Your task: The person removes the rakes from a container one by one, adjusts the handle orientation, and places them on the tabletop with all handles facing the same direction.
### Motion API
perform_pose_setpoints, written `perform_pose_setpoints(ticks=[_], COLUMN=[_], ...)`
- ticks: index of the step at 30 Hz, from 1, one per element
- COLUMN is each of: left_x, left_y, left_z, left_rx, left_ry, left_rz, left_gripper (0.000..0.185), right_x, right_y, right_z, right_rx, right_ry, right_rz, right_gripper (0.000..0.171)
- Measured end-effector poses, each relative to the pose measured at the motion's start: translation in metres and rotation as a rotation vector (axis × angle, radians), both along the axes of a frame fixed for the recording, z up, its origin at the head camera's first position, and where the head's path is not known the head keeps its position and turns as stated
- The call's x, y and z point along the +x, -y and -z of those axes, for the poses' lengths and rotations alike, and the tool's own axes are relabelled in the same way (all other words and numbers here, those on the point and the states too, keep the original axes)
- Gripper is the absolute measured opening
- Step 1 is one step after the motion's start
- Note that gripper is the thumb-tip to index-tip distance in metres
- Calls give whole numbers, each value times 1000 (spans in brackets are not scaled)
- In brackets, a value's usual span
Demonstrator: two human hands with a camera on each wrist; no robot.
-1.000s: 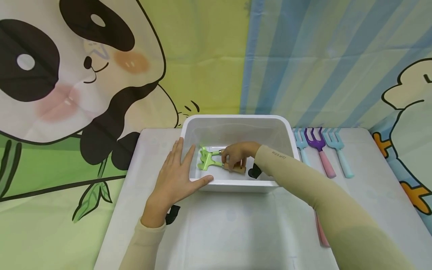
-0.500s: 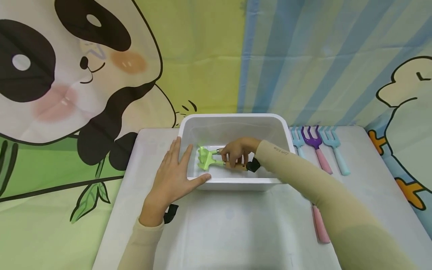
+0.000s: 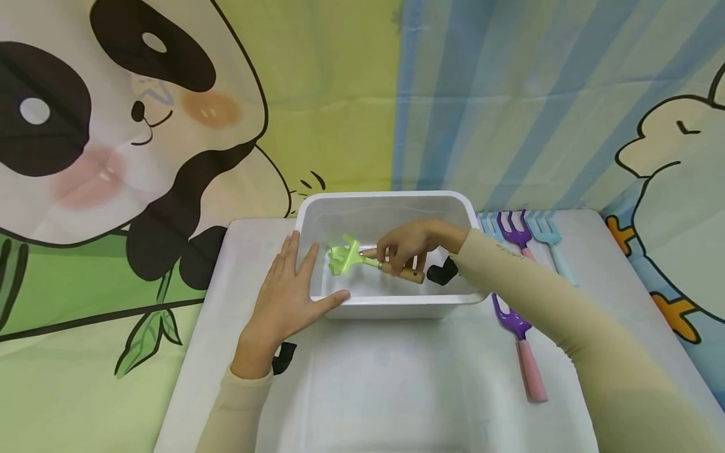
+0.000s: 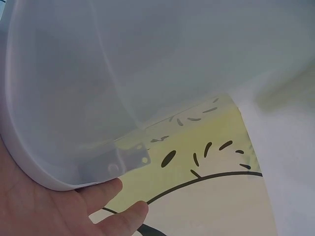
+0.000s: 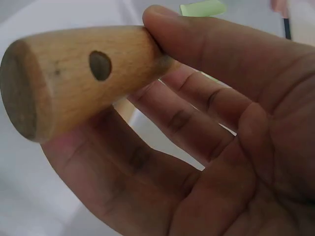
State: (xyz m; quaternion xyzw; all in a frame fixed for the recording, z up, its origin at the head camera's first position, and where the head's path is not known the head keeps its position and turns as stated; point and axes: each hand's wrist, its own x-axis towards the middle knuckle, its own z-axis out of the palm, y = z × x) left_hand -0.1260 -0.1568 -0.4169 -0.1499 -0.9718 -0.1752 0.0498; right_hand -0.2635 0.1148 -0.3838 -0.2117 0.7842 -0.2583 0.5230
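Note:
A white plastic bin (image 3: pixel 391 309) stands on the white table (image 3: pixel 396 390). Inside it my right hand (image 3: pixel 409 244) pinches the wooden handle (image 3: pixel 409 274) of a small green rake (image 3: pixel 344 257), held a little above the bin floor. The right wrist view shows that wooden handle (image 5: pixel 74 78) between thumb and fingers, with a green tip (image 5: pixel 203 8) beyond. My left hand (image 3: pixel 289 296) lies flat with straight fingers against the bin's left front corner; the left wrist view shows the bin wall (image 4: pixel 123 73) over the left hand's fingers (image 4: pixel 118 216).
A purple fork with a pink handle (image 3: pixel 523 352) lies on the table right of the bin. Further forks, blue (image 3: pixel 552 242) and purple (image 3: pixel 514 229), lie at the back right. Cartoon panda and striped backdrops hang behind and beside the table.
My right hand has lifted the green rake slightly and shifted it right inside the bin. The purple fork right of the bin has come into view. The left hand stays on the bin corner.

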Motion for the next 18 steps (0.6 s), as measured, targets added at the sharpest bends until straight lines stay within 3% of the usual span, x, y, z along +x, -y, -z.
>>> perform_pose_setpoints(ticks=[8,18], left_x=[1,0], left_y=[-1,-2], left_z=[1,0], left_rx=[-4,-6], left_ry=[7,17], left_rz=[-6,-9], left_gripper=[110,111], right_x=[15,44], right_y=[-29,-68], right_z=[-30,-74], right_rx=[-162,-239], right_ry=[-17,-102], right_rz=[6,58], right_gripper=[28,31])
